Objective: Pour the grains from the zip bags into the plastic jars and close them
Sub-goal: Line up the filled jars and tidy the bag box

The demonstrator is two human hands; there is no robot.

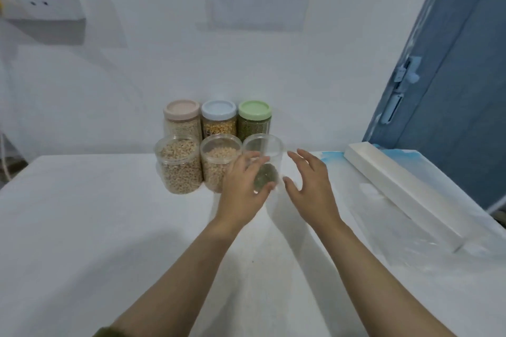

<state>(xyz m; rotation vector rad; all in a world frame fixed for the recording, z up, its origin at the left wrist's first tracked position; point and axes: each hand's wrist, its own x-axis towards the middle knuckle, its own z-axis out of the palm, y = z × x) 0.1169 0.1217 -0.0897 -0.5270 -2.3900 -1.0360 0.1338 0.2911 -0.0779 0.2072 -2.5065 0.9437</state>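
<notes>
Three lidded jars stand full at the back, while the front row has no lids: two jars of pale grain and a clear jar holding only a little green grain. The left hand wraps that jar at the table centre; the right hand hovers beside it, fingers spread. By my reckoning it's past halfway, with filling and capping to come.

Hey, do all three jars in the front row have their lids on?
No, the three front jars stand open with no lids, while only the three back jars wear their pink, blue and green lids.
</notes>
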